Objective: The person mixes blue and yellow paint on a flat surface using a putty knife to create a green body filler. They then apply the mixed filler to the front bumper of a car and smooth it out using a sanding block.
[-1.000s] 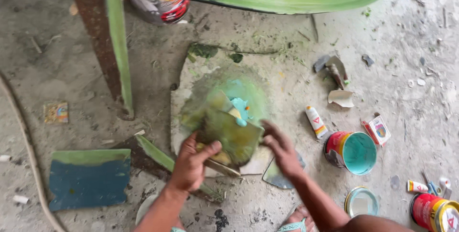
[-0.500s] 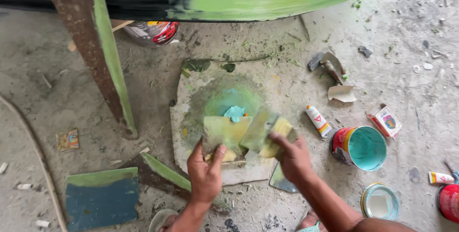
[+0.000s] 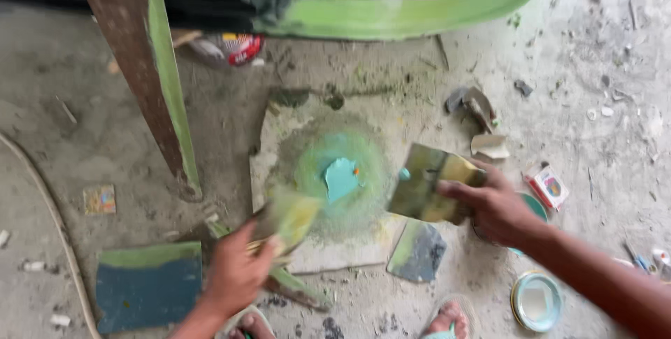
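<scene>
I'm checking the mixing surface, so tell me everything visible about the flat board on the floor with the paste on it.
The flat board is a pale, worn slab lying flat on the concrete floor. Green staining rings its centre, around a small teal blob of paste. Its edges look chipped and dusty. The left hand and its smeared scraper overlap its lower left edge; whether they touch it is unclear.

Two hands, left [image 3: 234, 274] and right [image 3: 498, 206], two putty blades [image 3: 428, 184], one mixing slab [image 3: 279, 143], one teal paste blob [image 3: 341, 178], one round lid [image 3: 536, 300], one small carton [image 3: 549, 186], two sandalled feet [image 3: 447, 321].
</scene>
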